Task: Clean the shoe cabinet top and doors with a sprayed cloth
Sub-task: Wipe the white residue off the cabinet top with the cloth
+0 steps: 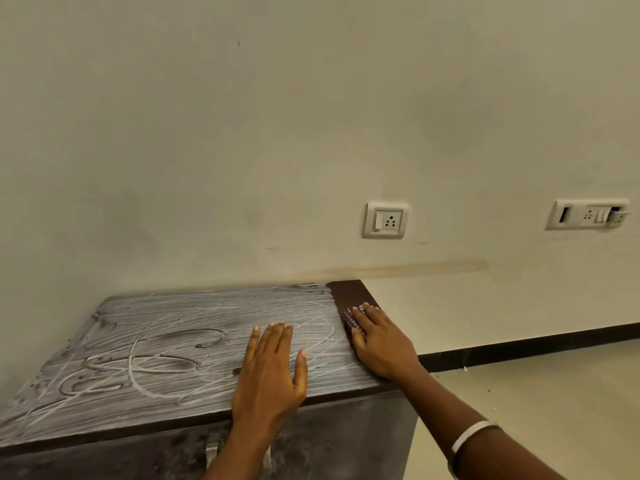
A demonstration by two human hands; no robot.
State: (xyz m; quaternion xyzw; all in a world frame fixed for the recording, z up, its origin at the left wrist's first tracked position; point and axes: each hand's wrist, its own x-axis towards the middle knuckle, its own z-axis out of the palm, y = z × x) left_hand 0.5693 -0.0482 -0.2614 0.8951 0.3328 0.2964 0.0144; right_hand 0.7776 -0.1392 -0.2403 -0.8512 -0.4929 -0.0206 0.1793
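The checked cloth point(354, 319) lies under the right hand point(380, 341) at the right edge of the cabinet top point(180, 344), near its back right corner; the fingers press flat on it and cover most of it. The left hand point(270, 375) rests palm down, fingers straight and slightly spread, at the front edge. One cloth, two hands, two wall sockets point(385, 220). White streaks coat the top except a dark strip by the cloth. The doors point(311, 448) are cut off below, partly behind the forearms.
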